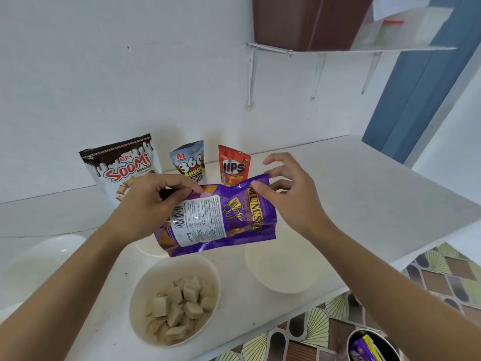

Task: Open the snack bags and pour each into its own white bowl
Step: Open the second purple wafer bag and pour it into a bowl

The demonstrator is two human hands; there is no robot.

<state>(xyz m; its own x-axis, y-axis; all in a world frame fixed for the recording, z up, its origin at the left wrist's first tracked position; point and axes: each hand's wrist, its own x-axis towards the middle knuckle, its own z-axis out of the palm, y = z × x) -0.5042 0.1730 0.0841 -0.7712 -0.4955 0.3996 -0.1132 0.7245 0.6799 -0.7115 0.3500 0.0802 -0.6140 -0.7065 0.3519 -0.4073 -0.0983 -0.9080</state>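
L hand (153,201) grips the left end of the purple bag (221,217), thumb on top, fingers curled round the edge. R hand (283,194) is at the bag's upper right corner: thumb pressed on the front of it, index fingertip touching the top edge, other fingers spread and lifted, so a light pinch rather than a full grasp. Bag is held sideways in the air, label and barcode side facing up, over the gap btw the bowls.

Below it, near edge of the white counter (364,194), sits a white bowl w/ wafer cubes (175,300), piled pale beige squares inside. To the right, an empty white bowl (282,267), apart from the first. A third white bowl (149,247) peeks out under the bag's left end, mostly hidden; contents can't be seen.

At the back against the wall, 3 bags stand upright in a row: the Soomi bag (117,165) on the left, partly behind L hand; the blue 360 bag (188,162) in the middle; the red Nips bag (234,165) on the right, its lower part behind the purple bag.

Bottom right, off the counter, a round bin (372,345) holds purple and yellow wrapper scraps, over a patterned floor (442,272).
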